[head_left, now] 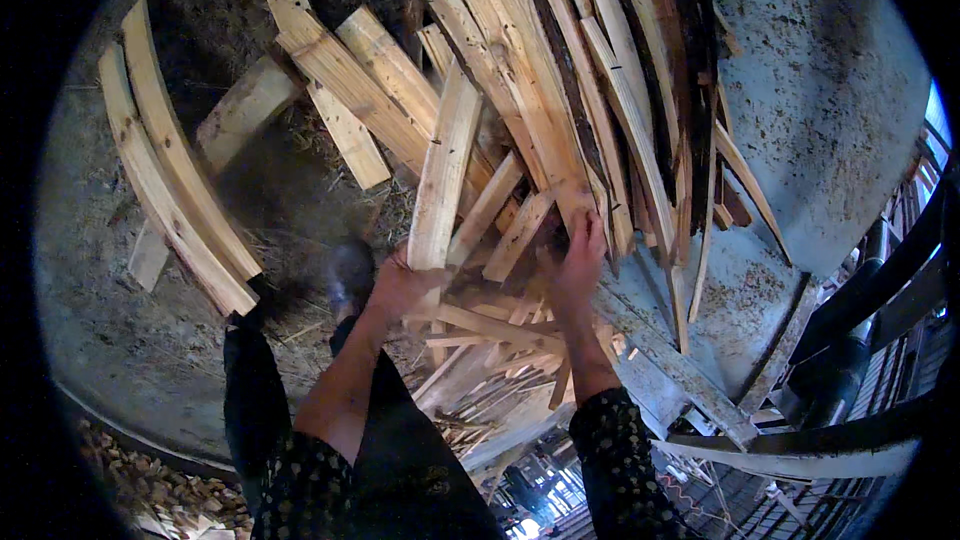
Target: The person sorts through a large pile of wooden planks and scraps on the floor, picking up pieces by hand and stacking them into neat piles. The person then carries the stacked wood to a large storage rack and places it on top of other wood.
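The boards [446, 165] are pale yellow-brown, the black sleeves [618, 455] yellow-spotted, the trousers [425, 465] black, the blue-grey panel [815, 105] brown-speckled.

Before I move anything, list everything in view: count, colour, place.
Pale board: 1, pale wood, near end in the left hand
Long board: 1, yellowish wood, near end at the right hand
Board pile: too many to count, yellow to dark brown, top centre
Board pair: 2, pale wood, far left
Crosswise plank: seemingly 1, greyish, under the pair
Small wood pieces: many, pale, below the hands
Wood chips: many, tan, bottom left
Metal surface: 1, blue-grey, speckled, right
Shoe: 1 clear, dark, beside left hand
Trouser legs: 2, black, lower left to centre
Sleeves: 2, dark, light-spotted, lower edge
Hands: 2, bare, left and right, centre
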### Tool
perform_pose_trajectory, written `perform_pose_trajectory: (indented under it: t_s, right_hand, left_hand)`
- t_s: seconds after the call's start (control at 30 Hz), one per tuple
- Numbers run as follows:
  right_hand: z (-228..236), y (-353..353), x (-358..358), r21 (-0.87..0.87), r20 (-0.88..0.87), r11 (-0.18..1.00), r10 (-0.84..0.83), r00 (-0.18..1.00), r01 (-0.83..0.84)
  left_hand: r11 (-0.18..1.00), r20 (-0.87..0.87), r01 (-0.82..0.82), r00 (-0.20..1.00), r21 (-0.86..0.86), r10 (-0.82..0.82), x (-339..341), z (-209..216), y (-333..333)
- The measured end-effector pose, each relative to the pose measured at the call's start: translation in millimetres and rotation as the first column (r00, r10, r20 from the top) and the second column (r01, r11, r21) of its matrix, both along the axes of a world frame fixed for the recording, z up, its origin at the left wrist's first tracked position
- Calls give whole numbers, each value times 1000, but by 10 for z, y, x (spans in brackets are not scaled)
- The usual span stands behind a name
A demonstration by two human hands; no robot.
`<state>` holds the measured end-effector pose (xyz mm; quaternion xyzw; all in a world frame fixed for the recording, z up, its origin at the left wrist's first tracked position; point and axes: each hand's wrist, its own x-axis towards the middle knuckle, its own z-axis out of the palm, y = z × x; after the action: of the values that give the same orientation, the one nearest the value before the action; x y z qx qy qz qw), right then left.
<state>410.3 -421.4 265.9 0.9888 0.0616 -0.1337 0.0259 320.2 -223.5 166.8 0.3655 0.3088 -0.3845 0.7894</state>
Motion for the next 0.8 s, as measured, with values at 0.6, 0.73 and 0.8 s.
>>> perform_pose_trajectory:
  t_s: [0.6, 0.73, 0.8]
  right_hand:
    - [369, 746, -403, 452, -704, -391, -708, 51, 802]
    - [1007, 1458, -1217, 237, -889, 43, -393, 235, 971]
    - [1267, 1665, -1393, 147, -956, -18, -261, 137, 989]
  left_hand:
    - [999, -90, -19, 996, 48, 24, -455, 967, 759]
    - [992, -66, -34, 997, 120, 42, -376, 1367, 920]
    - [995, -109, -54, 992, 82, 63, -583, 1461, 1000]
